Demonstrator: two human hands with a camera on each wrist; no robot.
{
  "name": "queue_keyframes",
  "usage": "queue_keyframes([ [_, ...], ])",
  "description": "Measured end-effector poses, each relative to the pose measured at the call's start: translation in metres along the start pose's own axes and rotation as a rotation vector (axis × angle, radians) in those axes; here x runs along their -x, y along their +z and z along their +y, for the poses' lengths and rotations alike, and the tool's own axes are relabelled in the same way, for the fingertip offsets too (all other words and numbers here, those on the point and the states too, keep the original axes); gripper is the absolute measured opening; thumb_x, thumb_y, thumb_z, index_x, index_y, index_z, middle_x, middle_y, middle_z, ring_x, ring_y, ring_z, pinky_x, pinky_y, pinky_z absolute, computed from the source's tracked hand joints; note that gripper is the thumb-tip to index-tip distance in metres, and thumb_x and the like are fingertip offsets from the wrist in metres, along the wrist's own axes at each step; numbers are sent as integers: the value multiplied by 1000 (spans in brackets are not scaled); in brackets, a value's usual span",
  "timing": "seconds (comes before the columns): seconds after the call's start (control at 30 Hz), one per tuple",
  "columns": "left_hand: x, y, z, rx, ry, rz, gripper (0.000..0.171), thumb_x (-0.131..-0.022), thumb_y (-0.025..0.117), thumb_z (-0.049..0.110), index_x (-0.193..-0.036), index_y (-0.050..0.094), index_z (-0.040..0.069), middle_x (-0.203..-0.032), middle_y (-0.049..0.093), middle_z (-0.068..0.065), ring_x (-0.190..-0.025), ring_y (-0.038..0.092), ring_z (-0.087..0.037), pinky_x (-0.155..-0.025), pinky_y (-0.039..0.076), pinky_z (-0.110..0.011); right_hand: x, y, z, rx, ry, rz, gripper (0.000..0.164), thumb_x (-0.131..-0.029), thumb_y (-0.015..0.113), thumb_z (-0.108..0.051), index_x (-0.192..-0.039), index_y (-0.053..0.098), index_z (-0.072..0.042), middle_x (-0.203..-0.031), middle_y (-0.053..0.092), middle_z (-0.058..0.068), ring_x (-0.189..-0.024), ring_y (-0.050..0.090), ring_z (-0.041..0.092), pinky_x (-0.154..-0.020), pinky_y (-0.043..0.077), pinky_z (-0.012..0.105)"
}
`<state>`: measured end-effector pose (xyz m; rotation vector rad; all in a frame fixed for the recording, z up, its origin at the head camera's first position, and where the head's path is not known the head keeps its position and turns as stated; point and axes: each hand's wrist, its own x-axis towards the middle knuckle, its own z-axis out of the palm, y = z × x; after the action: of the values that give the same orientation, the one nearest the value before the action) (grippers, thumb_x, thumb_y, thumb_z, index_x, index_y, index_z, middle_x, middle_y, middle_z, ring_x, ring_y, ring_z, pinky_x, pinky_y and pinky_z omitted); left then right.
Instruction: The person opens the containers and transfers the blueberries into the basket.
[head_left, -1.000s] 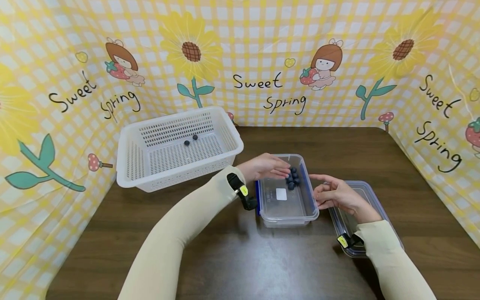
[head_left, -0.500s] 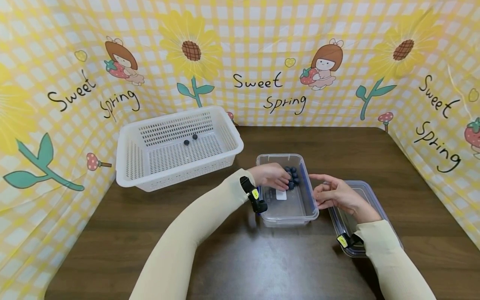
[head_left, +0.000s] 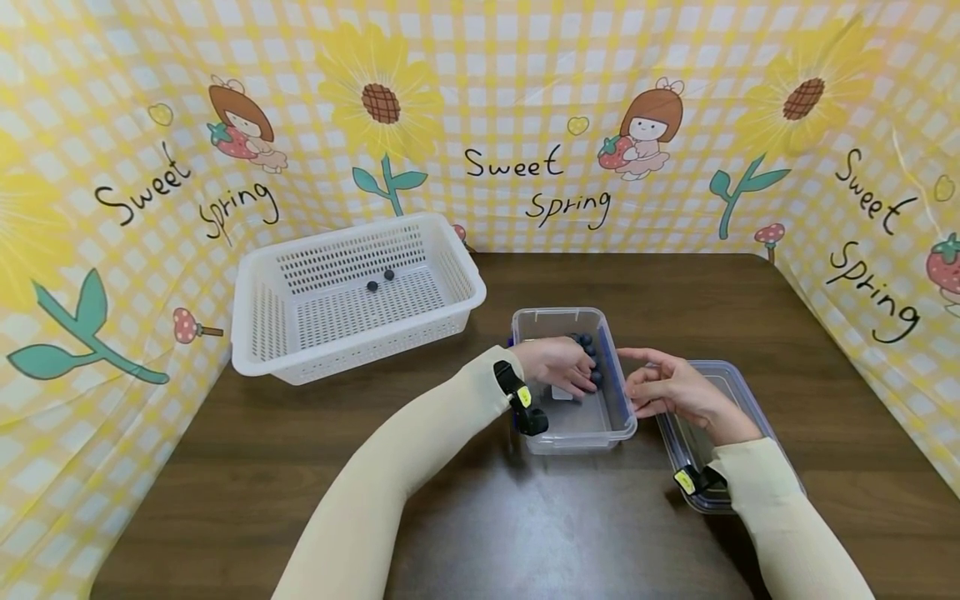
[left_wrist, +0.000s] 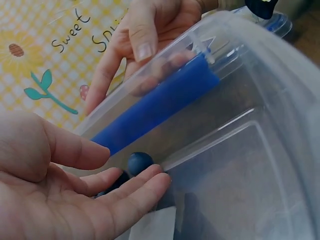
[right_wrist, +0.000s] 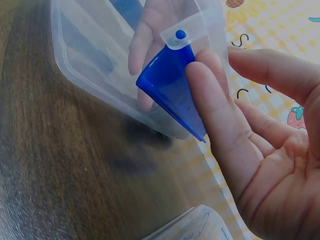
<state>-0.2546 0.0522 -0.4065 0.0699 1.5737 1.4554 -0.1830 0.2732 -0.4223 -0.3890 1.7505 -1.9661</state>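
Clear plastic container (head_left: 609,427) sits between both hands on the table (head_left: 480,517), the right hand (head_left: 667,392) pressing relaxed fingers against its blue clasp (right_wrist: 170,82) while the left hand (head_left: 558,365), fingers loose, reaches inside touching blueberries (left_wrist: 140,162).

backdrop (head_left: 525,125): yellow gingham, sunflowers | table (head_left: 465,517): dark wood

Your left hand (left_wrist: 55,195): palm up inside the clear plastic box (left_wrist: 260,125); fingers straight and loosely spread; fingertips touching a dark blueberry (left_wrist: 139,162).
Blueberry: lying against the box wall, just below the blue clasp (left_wrist: 155,102); another dark one shows partly under your fingers.
Your right hand (left_wrist: 145,40): outside the box; fingers resting on the wall by the clasp.
Backdrop (left_wrist: 45,45): yellow check, with lettering.
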Motion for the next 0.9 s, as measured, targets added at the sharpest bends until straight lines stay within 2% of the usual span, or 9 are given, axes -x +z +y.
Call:
queue_keyframes([
  [0.1, -3, 4, -2, -13, -7, -35, 49, -97, 33, -12, -146, 30, -16, -147, 36, -35, -135, 42, -42, -112, 38, -49, 0, 0, 0, -1, 0, -1, 58, -92, 61, 10, -144, 41, -3, -90, 67, 8, -75, 70, 19, -69, 62, 35],
  [0.2, -7, 7, -4, -39, -13, -50, 44, -98, 34, -13, -142, 33, -15, -135, 48, -30, -132, 47, -40, -112, 39, -48, 0, 0, 1, -4, -2, -6, 59, -92, 61, 10, -145, 40, -2, -91, 67, 8, -75, 70, 19, -69, 62, 34],
  [0.3, -10, 8, -7, -79, -8, -33, 40, -99, 38, -13, -139, 40, -15, -111, 57, -21, -114, 59, -35, -108, 44, -46, 0, 0, 1, -10, -2, -5, 59, -91, 61, 10, -145, 39, -1, -91, 67, 8, -74, 70, 18, -69, 62, 34],
  [0.4, -12, 8, -8, -105, 1, -26, 39, -100, 42, -12, -138, 43, -14, -94, 57, -14, -91, 59, -26, -99, 51, -41, 0, 0, 1, -11, 1, 1, 59, -91, 61, 10, -145, 40, -2, -90, 67, 8, -74, 70, 18, -69, 62, 34],
  [0.5, -12, 9, -10, -104, 6, -41, 38, -100, 45, -11, -138, 43, -14, -88, 58, -13, -80, 57, -21, -82, 55, -32, 1, 0, 0, -9, 6, 7, 58, -91, 61, 10, -144, 40, -2, -90, 67, 8, -74, 70, 18, -69, 62, 34],
  [0.6, -12, 11, -10, -96, 6, -41, 36, -101, 47, -8, -136, 44, -13, -84, 58, -13, -76, 57, -19, -68, 53, -26, 1, 0, 0, -8, 6, 8, 58, -92, 61, 11, -144, 40, -2, -90, 67, 8, -74, 70, 18, -69, 62, 34],
  [0.73, -10, 12, -9, -92, 16, -29, 35, -101, 46, -9, -135, 46, -14, -83, 58, -12, -75, 56, -19, -66, 50, -25, 0, 1, 0, -7, 2, 5, 58, -92, 61, 10, -145, 41, -2, -90, 67, 8, -75, 70, 18, -69, 62, 34],
  [0.9, -6, 10, -9, -103, 42, -46, 34, -101, 44, -10, -135, 46, -15, -83, 57, -11, -76, 56, -17, -66, 50, -23, 0, 1, 1, -10, 2, 8, 56, -92, 60, 10, -144, 43, -5, -91, 68, 8, -75, 70, 18, -69, 62, 34],
])
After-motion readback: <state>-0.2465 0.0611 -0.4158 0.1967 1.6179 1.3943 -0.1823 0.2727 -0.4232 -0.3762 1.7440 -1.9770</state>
